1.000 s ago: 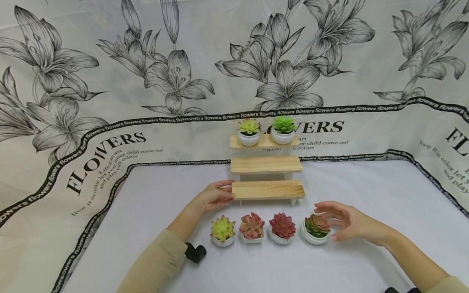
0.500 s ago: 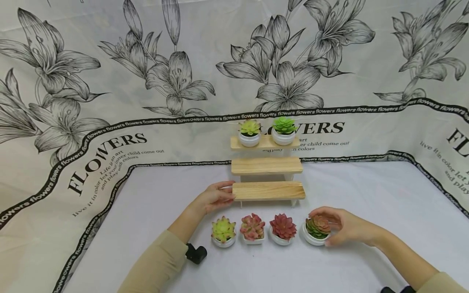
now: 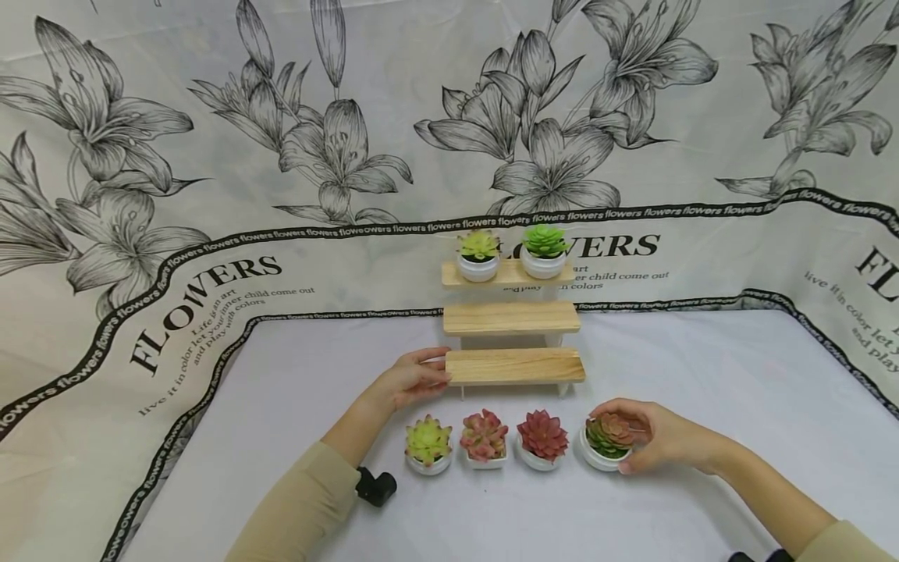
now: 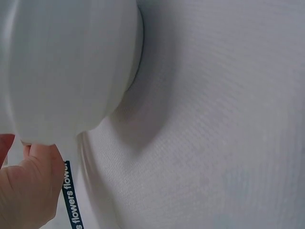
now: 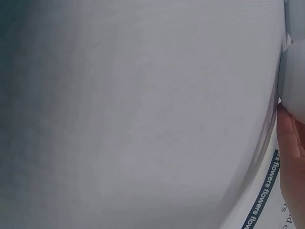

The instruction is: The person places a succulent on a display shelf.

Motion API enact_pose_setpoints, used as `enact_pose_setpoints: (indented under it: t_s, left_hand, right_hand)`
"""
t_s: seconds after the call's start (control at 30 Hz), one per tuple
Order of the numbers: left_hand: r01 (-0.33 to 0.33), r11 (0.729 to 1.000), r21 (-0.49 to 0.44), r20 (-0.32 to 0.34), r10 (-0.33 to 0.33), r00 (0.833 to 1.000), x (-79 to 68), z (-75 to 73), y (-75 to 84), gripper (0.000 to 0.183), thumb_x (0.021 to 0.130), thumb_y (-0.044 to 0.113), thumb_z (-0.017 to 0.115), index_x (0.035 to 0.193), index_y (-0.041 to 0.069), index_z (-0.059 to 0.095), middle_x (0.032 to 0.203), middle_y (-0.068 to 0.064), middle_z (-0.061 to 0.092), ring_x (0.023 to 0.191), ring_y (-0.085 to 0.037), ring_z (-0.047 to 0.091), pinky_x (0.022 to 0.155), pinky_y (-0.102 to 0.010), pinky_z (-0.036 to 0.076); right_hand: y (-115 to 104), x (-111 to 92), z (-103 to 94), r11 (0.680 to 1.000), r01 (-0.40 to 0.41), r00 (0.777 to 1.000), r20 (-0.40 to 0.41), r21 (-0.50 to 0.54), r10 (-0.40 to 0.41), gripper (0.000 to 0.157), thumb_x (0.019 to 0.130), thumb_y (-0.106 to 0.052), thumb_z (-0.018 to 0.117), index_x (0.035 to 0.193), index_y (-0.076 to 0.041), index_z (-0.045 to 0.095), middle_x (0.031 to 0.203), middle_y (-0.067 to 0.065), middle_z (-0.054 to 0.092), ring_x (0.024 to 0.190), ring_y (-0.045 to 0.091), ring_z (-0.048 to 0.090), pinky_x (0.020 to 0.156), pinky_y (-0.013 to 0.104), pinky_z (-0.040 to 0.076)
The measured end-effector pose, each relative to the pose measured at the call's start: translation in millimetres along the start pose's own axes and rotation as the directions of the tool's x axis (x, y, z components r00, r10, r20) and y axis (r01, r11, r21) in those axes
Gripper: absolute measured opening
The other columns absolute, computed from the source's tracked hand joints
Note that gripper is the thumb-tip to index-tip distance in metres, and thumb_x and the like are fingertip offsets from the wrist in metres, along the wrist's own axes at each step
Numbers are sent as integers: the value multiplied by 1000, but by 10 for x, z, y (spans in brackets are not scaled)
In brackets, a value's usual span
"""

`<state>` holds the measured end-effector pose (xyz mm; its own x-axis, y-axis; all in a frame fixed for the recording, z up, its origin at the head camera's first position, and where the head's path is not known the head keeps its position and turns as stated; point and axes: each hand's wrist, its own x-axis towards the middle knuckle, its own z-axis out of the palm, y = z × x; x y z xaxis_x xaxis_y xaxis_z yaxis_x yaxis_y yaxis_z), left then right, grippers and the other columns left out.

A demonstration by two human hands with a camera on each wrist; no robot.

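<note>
In the head view a three-step stand with pale wooden boards (image 3: 515, 367) stands at the back centre of the table. My left hand (image 3: 410, 380) holds the left end of its lowest board between thumb and fingers. A green and reddish potted succulent (image 3: 608, 437) stands on the cloth at the right end of a row, and my right hand (image 3: 667, 435) grips it from the right side, fingers behind and thumb in front. At the right edge of the right wrist view, that hand (image 5: 289, 157) touches a white pot (image 5: 291, 78).
Left of the gripped plant stand a dark red succulent (image 3: 542, 435), a pink one (image 3: 484, 435) and a yellow-green one (image 3: 428, 441). Two more potted succulents, yellow-green (image 3: 478, 254) and bright green (image 3: 544, 250), sit on the top board. A flower-printed curtain (image 3: 365, 257) hangs behind.
My right hand has moved left and closed round the green and reddish potted succulent, which stays in place. My left hand keeps its hold on the lowest board.
</note>
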<state>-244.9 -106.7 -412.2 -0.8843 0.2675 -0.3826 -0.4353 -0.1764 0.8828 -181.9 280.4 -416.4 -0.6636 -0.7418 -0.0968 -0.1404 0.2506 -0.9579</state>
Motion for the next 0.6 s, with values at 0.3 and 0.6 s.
enact_pose_setpoints:
  t_s: [0.3, 0.6]
  left_hand:
    - [0, 1000, -6, -24, 0, 1000, -10, -9, 12, 58, 83, -19, 52, 137, -1, 43, 132, -24, 48, 83, -17, 59, 73, -28, 52]
    - [-2, 1000, -2, 12, 2, 1000, -9, -1, 9, 57, 84, -18, 50, 138, -3, 39, 134, -26, 44, 85, -16, 59, 89, -37, 48]
  right_hand:
    - [-22, 3, 6, 1000, 9, 1000, 12, 11, -9, 62, 78, 1, 70, 132, 6, 39, 124, -6, 57, 111, 5, 52, 91, 19, 44]
    - [-133, -25, -21, 992, -118, 988, -101, -47, 113, 67, 75, -6, 75, 132, 4, 41, 126, 8, 52, 108, 1, 51, 87, 17, 44]
